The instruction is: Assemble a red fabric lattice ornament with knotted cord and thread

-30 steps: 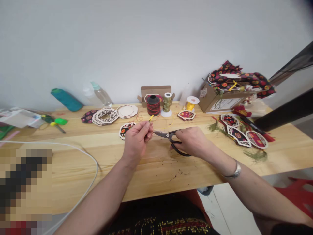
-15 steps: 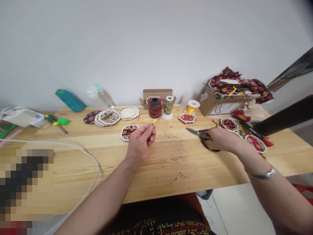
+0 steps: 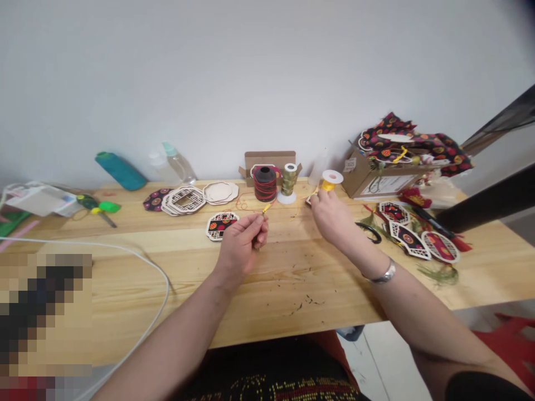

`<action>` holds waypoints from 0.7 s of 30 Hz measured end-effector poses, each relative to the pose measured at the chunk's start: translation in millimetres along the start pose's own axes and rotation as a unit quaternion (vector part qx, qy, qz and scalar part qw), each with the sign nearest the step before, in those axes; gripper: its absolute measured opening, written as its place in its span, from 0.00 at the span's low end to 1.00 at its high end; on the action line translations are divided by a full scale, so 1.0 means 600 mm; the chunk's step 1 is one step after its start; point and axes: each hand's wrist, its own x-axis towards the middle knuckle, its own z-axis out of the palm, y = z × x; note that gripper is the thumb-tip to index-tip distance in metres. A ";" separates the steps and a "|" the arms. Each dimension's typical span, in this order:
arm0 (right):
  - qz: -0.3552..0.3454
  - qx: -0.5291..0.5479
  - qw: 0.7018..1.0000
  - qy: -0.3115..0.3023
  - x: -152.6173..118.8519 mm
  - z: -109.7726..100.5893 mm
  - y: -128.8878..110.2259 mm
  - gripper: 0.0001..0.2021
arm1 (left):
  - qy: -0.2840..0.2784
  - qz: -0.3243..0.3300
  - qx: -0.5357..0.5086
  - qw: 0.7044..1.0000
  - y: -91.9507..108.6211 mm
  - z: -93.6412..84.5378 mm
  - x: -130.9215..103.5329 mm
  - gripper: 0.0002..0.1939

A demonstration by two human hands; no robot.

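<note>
My left hand is closed in a pinch on a small yellow cord, whose tip stands above the fingers. To its left lies a patterned octagonal ornament. My right hand reaches to the yellow thread spool, over a patterned piece that it mostly covers; what its fingers hold, if anything, is hidden. The scissors lie on the table, partly behind my right forearm. A dark red cord spool and a green-gold spool stand beyond my left hand.
Pale wooden frames, a teal thread cone and clear bottles line the wall. A cardboard box holds patterned fabric. Several ornaments lie at right by a black post. A white cable crosses the left side.
My right hand has let go of the scissors and moved left and away from me to the yellow spool. My left hand has barely moved.
</note>
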 end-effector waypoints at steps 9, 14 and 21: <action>-0.094 0.513 0.849 -0.080 -0.019 0.014 -0.073 0.08 | 0.011 0.014 0.021 1.000 -0.003 0.002 -0.002 0.13; -0.123 0.397 0.906 0.082 -0.032 0.044 -0.077 0.10 | 0.041 0.025 0.064 0.997 -0.005 -0.002 -0.001 0.13; -0.283 0.152 0.906 0.277 -0.038 0.045 -0.063 0.14 | 0.062 0.030 0.169 0.983 -0.016 -0.005 0.002 0.10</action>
